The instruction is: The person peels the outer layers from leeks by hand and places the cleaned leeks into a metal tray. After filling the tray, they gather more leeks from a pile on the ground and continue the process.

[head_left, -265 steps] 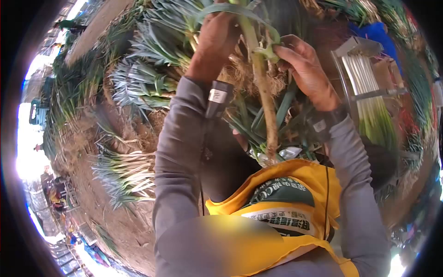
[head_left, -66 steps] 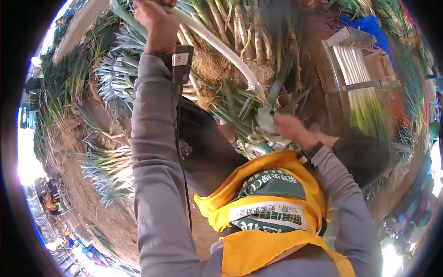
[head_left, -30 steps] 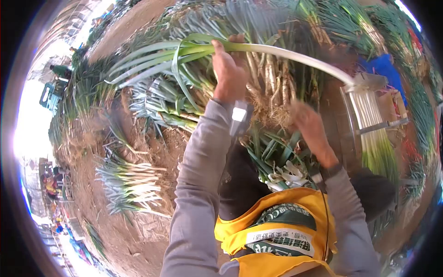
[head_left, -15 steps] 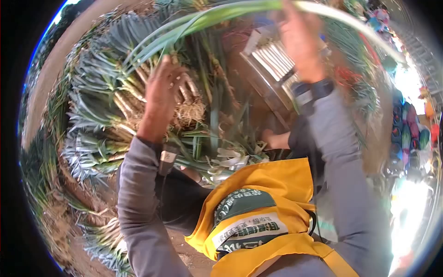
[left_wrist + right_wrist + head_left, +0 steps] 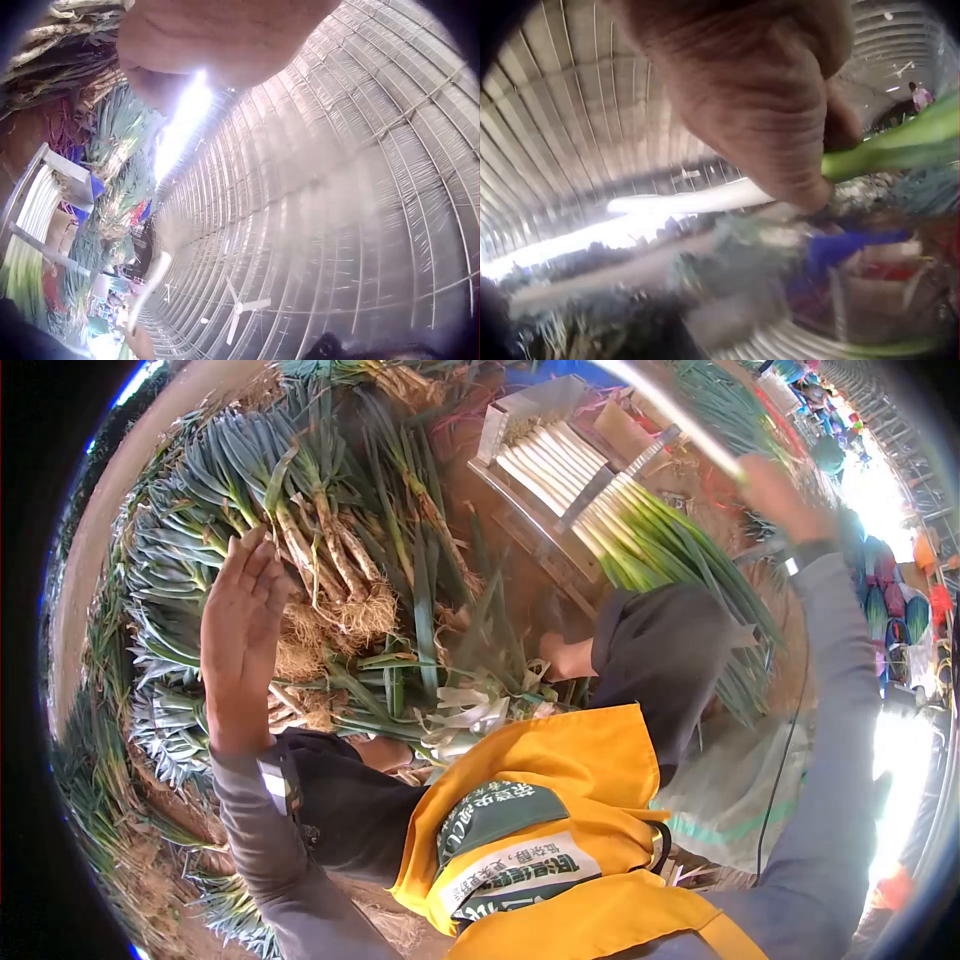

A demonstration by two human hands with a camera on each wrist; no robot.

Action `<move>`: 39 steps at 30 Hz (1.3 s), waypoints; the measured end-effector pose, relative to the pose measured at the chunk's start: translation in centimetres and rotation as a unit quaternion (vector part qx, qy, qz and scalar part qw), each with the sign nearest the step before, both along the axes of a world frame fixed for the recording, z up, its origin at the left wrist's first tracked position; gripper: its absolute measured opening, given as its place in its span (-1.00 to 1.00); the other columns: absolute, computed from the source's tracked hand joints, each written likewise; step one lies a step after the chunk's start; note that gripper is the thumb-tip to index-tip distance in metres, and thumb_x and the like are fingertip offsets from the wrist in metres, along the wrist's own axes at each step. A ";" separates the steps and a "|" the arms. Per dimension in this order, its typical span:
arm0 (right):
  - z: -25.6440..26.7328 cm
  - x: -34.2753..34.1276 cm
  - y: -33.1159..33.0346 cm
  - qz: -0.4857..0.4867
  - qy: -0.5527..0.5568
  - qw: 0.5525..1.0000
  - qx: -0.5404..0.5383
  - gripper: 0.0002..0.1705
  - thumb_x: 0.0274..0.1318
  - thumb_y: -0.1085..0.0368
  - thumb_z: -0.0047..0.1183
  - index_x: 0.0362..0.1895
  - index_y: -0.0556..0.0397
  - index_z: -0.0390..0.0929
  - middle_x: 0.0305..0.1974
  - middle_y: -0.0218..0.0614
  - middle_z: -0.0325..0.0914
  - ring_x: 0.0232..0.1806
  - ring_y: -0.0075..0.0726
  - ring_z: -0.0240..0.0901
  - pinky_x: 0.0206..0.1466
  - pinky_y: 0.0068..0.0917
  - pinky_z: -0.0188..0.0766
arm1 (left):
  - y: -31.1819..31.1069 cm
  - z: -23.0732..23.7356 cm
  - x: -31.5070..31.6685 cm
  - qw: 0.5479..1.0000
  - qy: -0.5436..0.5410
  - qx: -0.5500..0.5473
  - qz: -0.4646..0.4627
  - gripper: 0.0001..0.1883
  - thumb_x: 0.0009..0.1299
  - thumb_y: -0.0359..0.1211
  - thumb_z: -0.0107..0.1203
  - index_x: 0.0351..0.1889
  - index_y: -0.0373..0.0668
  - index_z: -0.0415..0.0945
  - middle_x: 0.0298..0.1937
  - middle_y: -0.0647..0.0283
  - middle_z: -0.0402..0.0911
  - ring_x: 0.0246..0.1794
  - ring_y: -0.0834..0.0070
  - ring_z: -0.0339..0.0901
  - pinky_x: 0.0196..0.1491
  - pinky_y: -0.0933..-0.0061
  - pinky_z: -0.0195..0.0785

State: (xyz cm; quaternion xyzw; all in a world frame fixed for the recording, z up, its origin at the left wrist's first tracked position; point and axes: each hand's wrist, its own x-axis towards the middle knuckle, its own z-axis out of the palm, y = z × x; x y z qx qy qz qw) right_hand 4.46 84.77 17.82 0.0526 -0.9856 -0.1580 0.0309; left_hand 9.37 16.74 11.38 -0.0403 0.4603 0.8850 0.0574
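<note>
The right hand (image 5: pixel 785 500) is raised at the upper right, gripping a single leek; its white stalk (image 5: pixel 672 408) runs up past the top edge. In the right wrist view, the hand (image 5: pixel 750 97) pinches it between white stalk (image 5: pixel 690 201) and green part (image 5: pixel 900 146). At the left, the left hand (image 5: pixel 238 635) is held up with relaxed fingers and nothing in them, over rooted leeks (image 5: pixel 335 550). The left wrist view shows part of that hand (image 5: pixel 217 37) and the distant leek (image 5: pixel 152 289). Cleaned leeks (image 5: pixel 640 520) lie in a metal frame (image 5: pixel 580 495).
Leek piles (image 5: pixel 175 550) spread along the left. Peeled leaves (image 5: pixel 470 710) lie before the yellow apron (image 5: pixel 560 760). The person's dark-clothed knee (image 5: pixel 665 650) is beside the frame. A pale sack (image 5: pixel 730 790) lies at the right, and a cable hangs near the right sleeve (image 5: pixel 835 690).
The leek, earlier in the left hand, is now in the right hand, carried to the upper right. The left hand has let go and moved left. The head view has turned toward the right.
</note>
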 end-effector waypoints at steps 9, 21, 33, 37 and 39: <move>-23.6 -4.7 -3.5 0.037 -0.217 0.970 -0.102 -0.71 0.13 0.19 0.07 -0.20 0.15 0.62 -0.15 0.12 0.63 -0.08 0.30 0.55 0.02 0.09 0.45 | 2.3 -1.3 -1.7 0.994 -0.073 -0.085 0.008 -0.58 0.64 -0.24 -0.02 0.29 -0.37 0.43 -0.09 0.31 0.60 -0.15 0.61 0.49 -0.06 0.56 0.40; -17.9 -8.7 -9.1 0.055 -0.237 0.968 0.058 -0.54 0.39 0.01 -0.03 0.07 0.13 0.59 -0.20 0.06 0.69 -0.21 0.07 0.65 -0.03 -0.12 0.53 | 1.6 -0.1 -1.0 0.984 -0.066 -0.164 0.023 -0.61 0.63 -0.24 -0.02 0.24 -0.34 0.50 -0.07 0.29 0.63 -0.11 0.60 0.54 0.02 0.53 0.41; -6.3 -12.7 -26.2 0.065 -0.121 0.821 -0.554 -0.53 0.42 0.05 0.07 0.16 0.15 0.57 -0.14 -0.28 0.68 -0.22 -0.49 0.61 -0.12 -0.48 0.58 | -1.8 1.4 2.5 0.993 -0.018 -0.071 0.088 -0.64 0.64 -0.27 -0.02 0.22 -0.32 0.51 -0.14 0.32 0.67 -0.21 0.65 0.56 -0.04 0.59 0.44; -16.0 -13.6 -37.5 0.126 -0.263 0.785 -0.546 -0.54 0.41 0.12 0.08 0.18 0.20 0.55 -0.10 -0.23 0.66 -0.16 -0.41 0.64 -0.10 -0.48 0.61 | -2.9 1.1 2.6 0.994 -0.009 -0.057 0.098 -0.66 0.63 -0.28 -0.01 0.21 -0.32 0.52 -0.15 0.30 0.68 -0.23 0.64 0.58 -0.07 0.59 0.47; -22.7 -14.3 -41.9 0.097 -0.265 0.745 -0.604 -0.55 0.40 0.15 0.09 0.18 0.23 0.54 -0.09 -0.22 0.66 -0.12 -0.38 0.63 -0.09 -0.46 0.61 | -3.4 1.0 2.6 0.993 -0.010 -0.054 0.106 -0.66 0.63 -0.30 -0.02 0.21 -0.33 0.52 -0.15 0.29 0.69 -0.25 0.63 0.60 -0.10 0.59 0.47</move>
